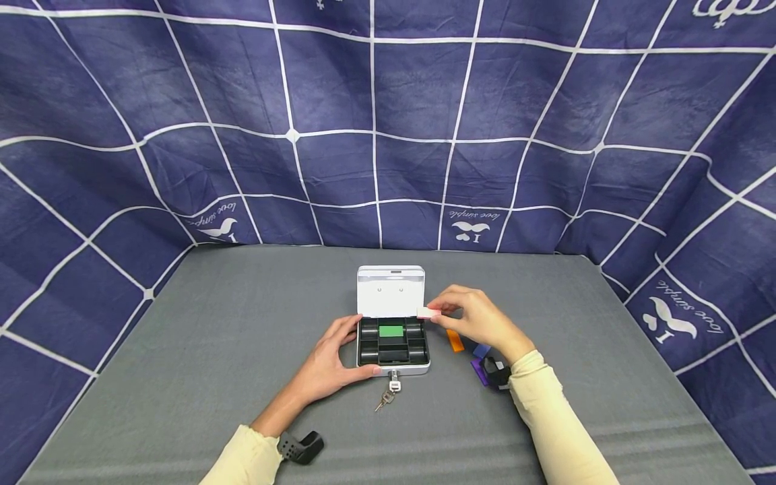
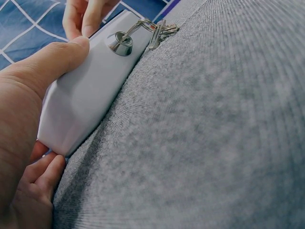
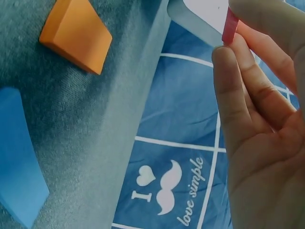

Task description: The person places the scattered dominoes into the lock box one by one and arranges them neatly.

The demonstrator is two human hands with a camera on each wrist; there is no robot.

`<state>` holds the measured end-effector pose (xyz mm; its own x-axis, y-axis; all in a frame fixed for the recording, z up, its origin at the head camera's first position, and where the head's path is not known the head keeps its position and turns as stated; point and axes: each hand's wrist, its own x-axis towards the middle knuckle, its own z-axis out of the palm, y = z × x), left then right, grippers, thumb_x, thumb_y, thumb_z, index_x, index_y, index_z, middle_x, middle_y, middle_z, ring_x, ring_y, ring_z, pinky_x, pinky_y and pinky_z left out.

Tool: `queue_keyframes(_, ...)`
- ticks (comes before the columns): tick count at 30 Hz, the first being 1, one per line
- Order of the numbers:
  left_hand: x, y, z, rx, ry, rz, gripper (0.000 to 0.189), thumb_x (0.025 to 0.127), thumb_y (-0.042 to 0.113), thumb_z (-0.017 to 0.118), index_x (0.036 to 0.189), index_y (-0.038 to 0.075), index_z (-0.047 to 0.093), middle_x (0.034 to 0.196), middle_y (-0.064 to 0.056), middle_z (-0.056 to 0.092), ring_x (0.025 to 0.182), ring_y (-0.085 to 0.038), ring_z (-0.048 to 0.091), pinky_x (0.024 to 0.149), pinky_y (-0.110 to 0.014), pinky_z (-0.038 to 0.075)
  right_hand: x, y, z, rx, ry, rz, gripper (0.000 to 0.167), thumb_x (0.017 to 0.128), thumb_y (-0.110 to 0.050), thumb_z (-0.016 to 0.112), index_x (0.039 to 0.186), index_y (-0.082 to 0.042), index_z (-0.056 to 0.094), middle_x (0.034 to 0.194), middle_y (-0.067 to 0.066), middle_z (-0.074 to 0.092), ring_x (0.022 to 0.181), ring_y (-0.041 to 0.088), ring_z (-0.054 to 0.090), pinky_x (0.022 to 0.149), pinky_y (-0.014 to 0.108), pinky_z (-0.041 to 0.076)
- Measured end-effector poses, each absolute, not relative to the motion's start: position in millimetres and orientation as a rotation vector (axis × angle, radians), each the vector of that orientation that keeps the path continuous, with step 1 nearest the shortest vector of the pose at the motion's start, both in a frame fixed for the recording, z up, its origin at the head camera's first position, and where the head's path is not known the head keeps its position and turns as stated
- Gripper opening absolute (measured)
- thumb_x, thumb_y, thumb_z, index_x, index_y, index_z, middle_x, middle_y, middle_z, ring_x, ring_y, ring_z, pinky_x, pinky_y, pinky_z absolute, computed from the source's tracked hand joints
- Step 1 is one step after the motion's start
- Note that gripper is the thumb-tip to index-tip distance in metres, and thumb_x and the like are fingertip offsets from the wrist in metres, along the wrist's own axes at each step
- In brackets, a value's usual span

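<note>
A white cash box point(image 1: 406, 370) stands with its lid point(image 1: 391, 296) raised and a black compartment tray point(image 1: 393, 353) inside. One green block point(image 1: 391, 331) lies in the tray's back middle compartment. My left hand point(image 1: 330, 357) grips the box's left end, thumb along the front edge and fingers at the back left corner; the left wrist view shows the thumb point(image 2: 71, 53) on the rim. Between thumb and fingertips, my right hand point(image 1: 475, 315) pinches a thin red block point(image 3: 230, 27) over the tray's back right corner.
Keys point(image 1: 386, 399) hang from the lock at the box's front. Right of the box lie an orange block point(image 1: 455, 341), a blue block point(image 1: 481, 351) and a purple block point(image 1: 479, 372), partly hidden by the right wrist's black device point(image 1: 496, 372). A blue grid cloth point(image 1: 412, 168) hangs behind the grey table.
</note>
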<state>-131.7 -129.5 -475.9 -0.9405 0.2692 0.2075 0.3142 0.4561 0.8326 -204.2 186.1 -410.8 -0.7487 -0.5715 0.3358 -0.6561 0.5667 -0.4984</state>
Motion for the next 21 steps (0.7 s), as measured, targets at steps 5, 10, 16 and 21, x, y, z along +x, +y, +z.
queue_keyframes(5, -132, -130, -476, -0.532, -2.64, -1.529, 0.1, 0.075, 0.043, 0.093, 0.155, 0.009, 0.044, 0.151, -0.007, 0.046, 0.132, -0.028, 0.059, 0.117, -0.037, 0.047, -203, 181, -412, 1.052, -2.621, 0.903, 0.018, 0.09, -0.018, 0.082, 0.107, -0.013, 0.081, 0.099, -0.007, 0.073, 0.086, 0.008, 0.068, 0.079, 0.028, 0.062)
queue_keyframes(10, -132, -130, -476, -0.531, -2.634, -1.535, 0.1, 0.074, 0.043, 0.093, 0.154, 0.009, 0.044, 0.151, -0.008, 0.046, 0.133, -0.028, 0.058, 0.117, -0.037, 0.047, -203, 172, -414, 1.074, -2.55, 0.866, 0.017, 0.09, -0.017, 0.082, 0.106, -0.013, 0.08, 0.1, -0.006, 0.072, 0.085, 0.009, 0.066, 0.078, 0.028, 0.061)
queue_keyframes(16, -131, -129, -476, -0.54, -2.628, -1.533, 0.099, 0.075, 0.041, 0.093, 0.154, 0.008, 0.044, 0.15, -0.008, 0.047, 0.132, -0.028, 0.059, 0.117, -0.037, 0.048, -200, 162, -416, 1.086, -2.517, 0.871, 0.016, 0.089, -0.015, 0.081, 0.105, -0.012, 0.078, 0.104, -0.002, 0.073, 0.087, 0.014, 0.07, 0.08, 0.031, 0.063)
queue_keyframes(21, -132, -129, -476, -0.551, -2.621, -1.526, 0.099, 0.075, 0.041, 0.093, 0.154, 0.007, 0.044, 0.15, -0.008, 0.047, 0.132, -0.028, 0.06, 0.116, -0.037, 0.048, -197, 155, -419, 1.086, -2.517, 0.864, 0.016, 0.09, -0.018, 0.081, 0.106, -0.014, 0.078, 0.101, -0.003, 0.074, 0.087, 0.014, 0.069, 0.079, 0.032, 0.062)
